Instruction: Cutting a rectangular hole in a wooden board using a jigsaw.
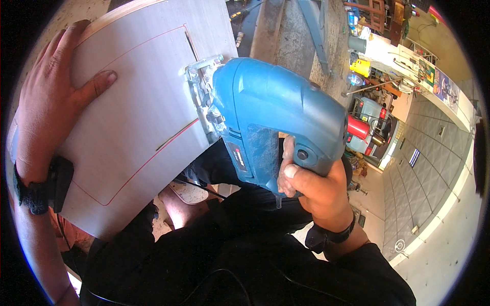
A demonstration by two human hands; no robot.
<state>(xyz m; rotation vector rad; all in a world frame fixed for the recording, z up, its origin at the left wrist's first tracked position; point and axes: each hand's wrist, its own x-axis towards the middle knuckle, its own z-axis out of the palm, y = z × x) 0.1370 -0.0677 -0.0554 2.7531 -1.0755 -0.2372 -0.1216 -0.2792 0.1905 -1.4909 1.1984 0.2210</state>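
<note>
Though dusty, smooth rounded jigsaw

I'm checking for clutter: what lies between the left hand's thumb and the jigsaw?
The head view shows only bare grey panel between the jigsaw and the left hand at its thumb.

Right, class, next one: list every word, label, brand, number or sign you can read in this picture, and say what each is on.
No text can be quoted here:
Side label on the blue jigsaw in the right hand: too small and blurred.
Colourful panel in the background, at right: print too small.
Board under the left hand: red outline, no words visible.
</note>
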